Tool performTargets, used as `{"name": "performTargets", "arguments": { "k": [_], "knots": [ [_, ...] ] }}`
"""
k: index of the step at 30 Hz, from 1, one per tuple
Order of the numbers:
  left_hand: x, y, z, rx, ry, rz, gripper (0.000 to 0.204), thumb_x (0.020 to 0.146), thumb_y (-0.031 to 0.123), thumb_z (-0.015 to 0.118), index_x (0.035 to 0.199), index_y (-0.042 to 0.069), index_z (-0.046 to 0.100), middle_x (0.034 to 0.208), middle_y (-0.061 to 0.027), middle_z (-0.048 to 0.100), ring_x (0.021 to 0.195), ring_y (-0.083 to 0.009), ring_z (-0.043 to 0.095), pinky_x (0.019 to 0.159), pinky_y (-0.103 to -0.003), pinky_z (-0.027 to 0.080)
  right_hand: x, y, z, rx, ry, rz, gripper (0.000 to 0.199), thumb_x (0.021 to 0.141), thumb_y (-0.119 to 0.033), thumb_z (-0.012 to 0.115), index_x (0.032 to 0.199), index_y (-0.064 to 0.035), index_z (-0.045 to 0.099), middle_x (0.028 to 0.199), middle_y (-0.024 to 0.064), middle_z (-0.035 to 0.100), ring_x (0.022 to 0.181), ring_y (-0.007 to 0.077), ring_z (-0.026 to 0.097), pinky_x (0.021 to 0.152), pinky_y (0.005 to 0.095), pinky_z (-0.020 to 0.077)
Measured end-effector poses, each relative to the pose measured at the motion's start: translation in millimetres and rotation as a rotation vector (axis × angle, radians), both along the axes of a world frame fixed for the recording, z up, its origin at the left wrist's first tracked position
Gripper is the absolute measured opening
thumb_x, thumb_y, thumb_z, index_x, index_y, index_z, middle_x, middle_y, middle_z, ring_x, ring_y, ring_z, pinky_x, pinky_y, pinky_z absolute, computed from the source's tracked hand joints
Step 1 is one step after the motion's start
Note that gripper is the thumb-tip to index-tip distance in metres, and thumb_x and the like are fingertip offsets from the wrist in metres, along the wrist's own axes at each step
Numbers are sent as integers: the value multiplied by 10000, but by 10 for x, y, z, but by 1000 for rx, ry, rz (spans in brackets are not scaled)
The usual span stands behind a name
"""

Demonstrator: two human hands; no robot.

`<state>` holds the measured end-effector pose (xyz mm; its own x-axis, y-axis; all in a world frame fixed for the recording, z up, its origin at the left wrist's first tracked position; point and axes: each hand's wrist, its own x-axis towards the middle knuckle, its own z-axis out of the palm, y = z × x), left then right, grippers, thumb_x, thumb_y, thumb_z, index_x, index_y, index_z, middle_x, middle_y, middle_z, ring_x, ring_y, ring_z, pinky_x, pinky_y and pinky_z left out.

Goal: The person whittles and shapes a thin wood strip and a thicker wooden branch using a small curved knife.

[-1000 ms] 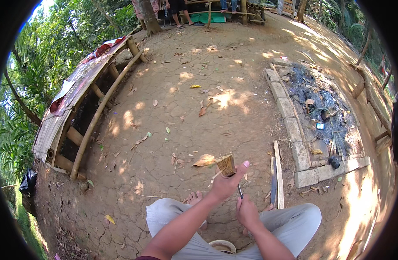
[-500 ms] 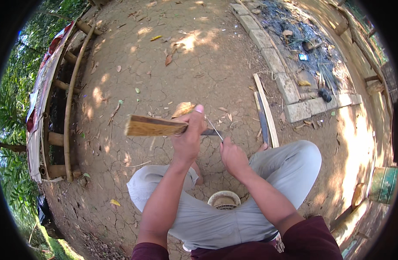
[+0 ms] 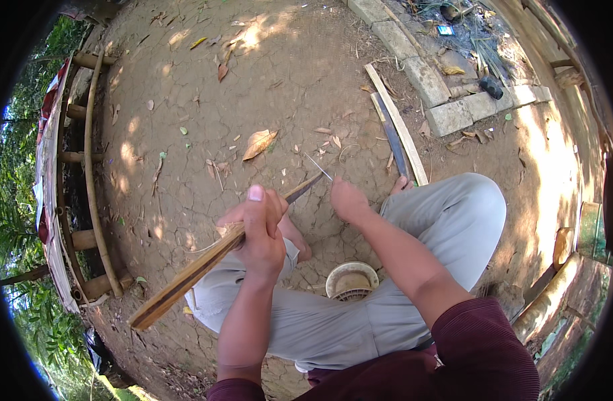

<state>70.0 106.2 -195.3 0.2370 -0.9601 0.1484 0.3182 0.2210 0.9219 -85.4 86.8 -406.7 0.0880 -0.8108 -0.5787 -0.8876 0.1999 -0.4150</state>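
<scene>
My left hand is wrapped round a long, narrow wooden strip, thumb on top. The strip slants from the lower left up to a dark, tapering end between my hands. In my closed right hand is what looks like a knife. Its thin, shiny blade is seen almost edge-on and points up and left past the strip's dark end; the handle is hidden in my fist. Whether blade and strip touch, I cannot tell.
Beside my right foot lie a pale slat and a dark slat. A round whitish container is between my legs. Concrete blocks border ashes at the upper right. A bamboo frame stands left; a dry leaf lies ahead.
The strip has swung from nearly level to a steep slant, its near end dropping toward my left knee. My left hand has moved left and down. The whole view has shifted slightly.
</scene>
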Motion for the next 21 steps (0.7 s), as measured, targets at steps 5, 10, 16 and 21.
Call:
{"name": "performTargets", "arguments": {
  "k": [5,10,16,21],
  "knots": [
    [56,73,2,2,-9,28,529,1007,166,475,521,66,293,474,4,274,472,-114,247,499,-319,238,-8,-103,-432,95,69,5,291,1003,-153,348,1151,-13,556,1107,240,681,1046,398,663,887,476,540],
    [129,81,-8,26,-77,38,534,1030,221,355,519,131,230,467,-2,205,461,-131,196,508,-337,232,-65,-227,-999,150,95,-22,309,1014,-171,339,1170,-13,554,1149,235,671,1081,388,654,900,469,537],
    [202,78,-26,17,-62,43,529,1028,215,348,521,132,224,475,-4,204,465,-136,196,510,-338,236,-248,-183,-1268,97,131,71,331,1029,-270,414,1194,6,495,1031,236,698,1026,413,663,875,499,529],
    [157,121,11,-93,-117,-10,511,999,176,413,513,72,297,473,-20,287,462,-143,273,511,-337,295,-31,-480,-419,515,-634,-443,540,997,-440,517,1288,14,500,918,223,710,565,171,626,483,330,524]
  ]
}}
